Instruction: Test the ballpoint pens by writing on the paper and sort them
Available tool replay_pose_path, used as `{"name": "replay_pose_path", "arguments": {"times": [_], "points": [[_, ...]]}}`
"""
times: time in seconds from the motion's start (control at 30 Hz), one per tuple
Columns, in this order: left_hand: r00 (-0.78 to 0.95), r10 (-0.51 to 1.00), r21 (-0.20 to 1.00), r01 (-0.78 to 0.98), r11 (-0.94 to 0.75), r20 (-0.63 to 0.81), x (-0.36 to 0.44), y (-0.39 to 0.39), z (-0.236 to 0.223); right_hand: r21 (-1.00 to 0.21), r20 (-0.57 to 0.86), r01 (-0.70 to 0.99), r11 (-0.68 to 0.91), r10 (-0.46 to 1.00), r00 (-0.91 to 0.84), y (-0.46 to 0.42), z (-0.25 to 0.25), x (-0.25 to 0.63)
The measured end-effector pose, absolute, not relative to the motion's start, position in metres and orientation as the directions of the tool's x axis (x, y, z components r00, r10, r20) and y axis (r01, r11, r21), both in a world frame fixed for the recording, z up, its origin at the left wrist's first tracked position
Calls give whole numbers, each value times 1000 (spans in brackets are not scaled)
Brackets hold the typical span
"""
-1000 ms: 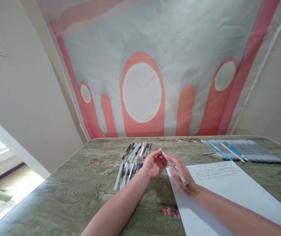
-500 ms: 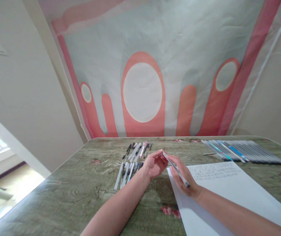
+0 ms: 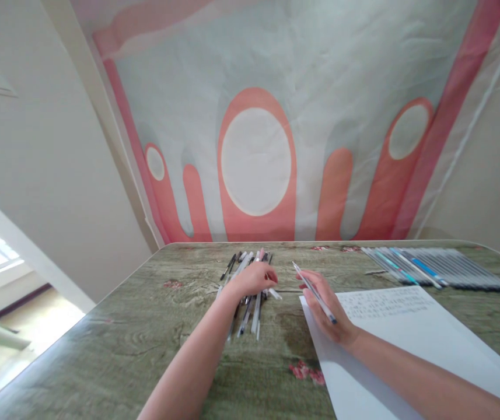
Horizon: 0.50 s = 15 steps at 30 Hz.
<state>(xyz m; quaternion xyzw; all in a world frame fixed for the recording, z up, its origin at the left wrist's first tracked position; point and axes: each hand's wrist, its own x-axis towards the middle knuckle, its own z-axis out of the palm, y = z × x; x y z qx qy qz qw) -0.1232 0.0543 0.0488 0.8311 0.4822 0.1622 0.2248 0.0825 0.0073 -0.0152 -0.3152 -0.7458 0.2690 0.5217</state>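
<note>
My right hand (image 3: 326,309) is closed around a slim pen (image 3: 320,298) with a clear barrel and dark end. The pen slants up to the left, its bare tip towards my left hand, and the hand is over the paper's left edge. My left hand (image 3: 254,279) is above a loose pile of pens and caps (image 3: 246,318). Its fingers are loosely curved and apart, with nothing visible in them. Part of the pile is hidden beneath that hand. A short whitish piece (image 3: 275,294) lies just below its fingertips.
A large white sheet of paper (image 3: 390,350) with rows of handwriting near its top lies at the right. Beyond it a row of pens (image 3: 464,271), mostly clear with some blue ones, lies side by side. The wood-patterned table (image 3: 144,350) ends at a patterned wall covering (image 3: 258,227).
My left hand has moved left from the pen's tip to above the pile. Pens in the near part of the pile have shifted right. My right hand still holds the pen, almost in place.
</note>
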Motion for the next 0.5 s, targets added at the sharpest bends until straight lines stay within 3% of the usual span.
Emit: {"name": "replay_pose_path", "arguments": {"times": [0.2, 0.37, 0.5], "points": [[592, 802, 244, 792, -560, -80, -121, 55, 36, -713, 633, 189, 676, 735, -242, 8, -16, 82], [574, 816, 239, 803, -546, -69, -117, 56, 27, -706, 632, 202, 679, 732, -253, 7, -12, 81], [555, 828, 287, 782, -553, 84, -114, 57, 25, -739, 607, 196, 644, 763, -221, 8, -13, 81]]}}
